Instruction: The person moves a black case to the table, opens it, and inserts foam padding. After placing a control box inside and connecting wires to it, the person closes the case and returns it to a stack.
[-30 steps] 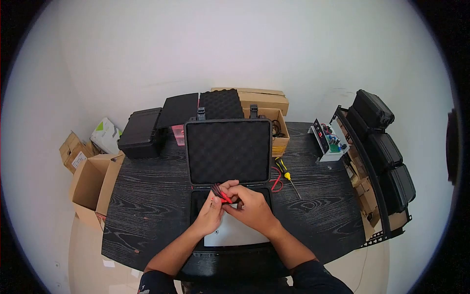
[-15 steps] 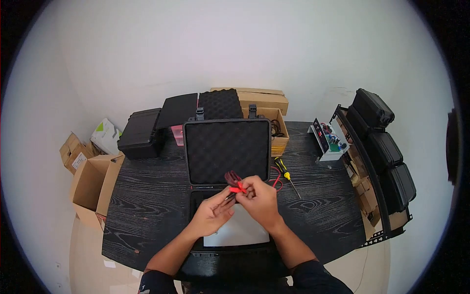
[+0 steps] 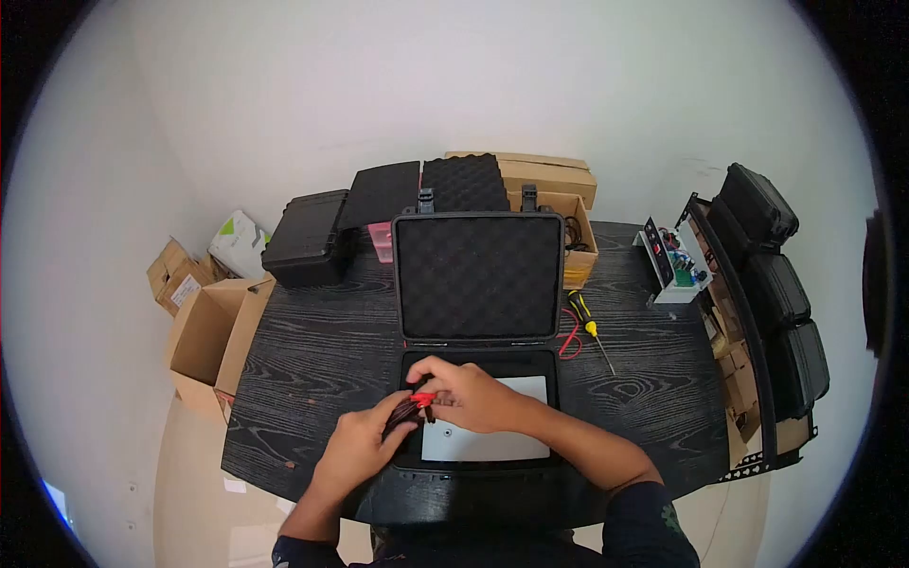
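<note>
A bundle of dark red and black cable [image 3: 405, 411] with a bright red part lies between my two hands, over the left side of an open black case [image 3: 476, 275]. My left hand [image 3: 365, 442] is closed round the bundle's lower left end. The fingers of my right hand [image 3: 469, 398] pinch the bundle at its red part, from above and the right. Under my right hand and forearm, a light grey panel [image 3: 488, 443] rests in the case's lower half. Dark foam lines the raised lid.
A yellow and black screwdriver [image 3: 591, 327] lies right of the case, beside a red lead [image 3: 570, 343]. Farther right are an opened electronic unit [image 3: 674, 265] and a rack with black cases [image 3: 772, 275]. Cardboard boxes [image 3: 213, 341] and another black case [image 3: 308, 237] stand at left.
Both hands and the cable bundle have moved left and down relative to the case. My right forearm now crosses the panel. The whole view has shifted.
</note>
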`<state>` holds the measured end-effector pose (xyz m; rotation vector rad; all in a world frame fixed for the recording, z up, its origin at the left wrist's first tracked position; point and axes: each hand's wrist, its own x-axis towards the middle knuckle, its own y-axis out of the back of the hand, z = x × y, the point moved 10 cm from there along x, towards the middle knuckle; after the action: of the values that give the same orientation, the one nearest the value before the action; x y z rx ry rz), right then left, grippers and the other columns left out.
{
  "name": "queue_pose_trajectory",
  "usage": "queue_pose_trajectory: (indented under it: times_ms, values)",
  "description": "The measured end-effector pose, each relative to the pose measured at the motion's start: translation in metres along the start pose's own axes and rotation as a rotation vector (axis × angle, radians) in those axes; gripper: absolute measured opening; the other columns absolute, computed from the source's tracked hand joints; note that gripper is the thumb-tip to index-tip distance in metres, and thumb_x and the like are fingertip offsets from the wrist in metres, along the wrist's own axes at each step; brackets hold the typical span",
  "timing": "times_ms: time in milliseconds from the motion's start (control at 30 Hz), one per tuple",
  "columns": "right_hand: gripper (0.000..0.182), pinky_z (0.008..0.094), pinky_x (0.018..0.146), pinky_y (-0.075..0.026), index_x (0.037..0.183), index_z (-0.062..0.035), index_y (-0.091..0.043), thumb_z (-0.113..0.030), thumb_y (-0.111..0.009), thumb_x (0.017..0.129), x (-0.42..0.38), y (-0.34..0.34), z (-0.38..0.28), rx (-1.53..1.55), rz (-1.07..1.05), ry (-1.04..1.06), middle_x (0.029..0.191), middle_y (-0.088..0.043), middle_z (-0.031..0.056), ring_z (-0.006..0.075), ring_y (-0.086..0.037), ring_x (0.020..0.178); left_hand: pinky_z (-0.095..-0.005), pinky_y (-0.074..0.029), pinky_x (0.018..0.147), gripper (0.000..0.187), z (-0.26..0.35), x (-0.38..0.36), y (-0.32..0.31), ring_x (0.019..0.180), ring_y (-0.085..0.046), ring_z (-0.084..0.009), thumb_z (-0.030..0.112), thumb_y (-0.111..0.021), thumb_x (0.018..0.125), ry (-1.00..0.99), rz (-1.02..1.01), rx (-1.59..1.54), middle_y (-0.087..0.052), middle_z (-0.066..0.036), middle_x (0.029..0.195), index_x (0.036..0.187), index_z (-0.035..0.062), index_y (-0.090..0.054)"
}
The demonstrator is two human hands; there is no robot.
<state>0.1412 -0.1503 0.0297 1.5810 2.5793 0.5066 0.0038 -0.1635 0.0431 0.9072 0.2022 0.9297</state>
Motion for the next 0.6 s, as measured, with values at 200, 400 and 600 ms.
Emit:
queue_pose_trajectory:
  times_ms: [200, 400, 600]
  values:
    - [0.041, 0.0395, 0.091, -0.060, 0.132, -0.0015, -0.057, 0.010, -0.064, 0.093, 0.017, -0.035, 0.025, -0.069, -0.037, 0.175, 0.118, -0.077, 0.0212, 0.0331, -0.077, 0.109, -0.0459, -0.062, 0.077, 0.079, -0.029, -0.032, -0.023, 0.095, -0.077, -0.0433, 0.013, -0.085, 0.089, 0.269, -0.078, 0.031, -0.076, -0.027, 0.105, 0.156, 0.0052, -0.045]
    - [0.048, 0.0417, 0.105, -0.058, 0.140, -0.0038, -0.056, 0.010, -0.063, 0.095, 0.018, -0.046, 0.045, -0.012, -0.077, 0.079, 0.131, -0.073, 0.0199, 0.0312, -0.071, 0.125, -0.0472, -0.063, 0.077, 0.079, -0.025, -0.038, -0.021, 0.095, -0.076, -0.0446, 0.013, -0.086, 0.087, 0.213, 0.023, 0.084, -0.075, -0.028, 0.104, 0.155, 0.0049, -0.046]
    - [0.045, 0.0407, 0.096, -0.059, 0.138, -0.0055, -0.055, 0.009, -0.062, 0.096, 0.018, -0.046, 0.043, -0.113, -0.112, 0.067, 0.125, -0.075, 0.0202, 0.0329, -0.072, 0.122, -0.0462, -0.063, 0.078, 0.077, -0.027, -0.039, -0.024, 0.097, -0.077, -0.0431, 0.011, -0.086, 0.087, 0.190, 0.074, 0.046, -0.075, -0.027, 0.106, 0.153, 0.0061, -0.047]
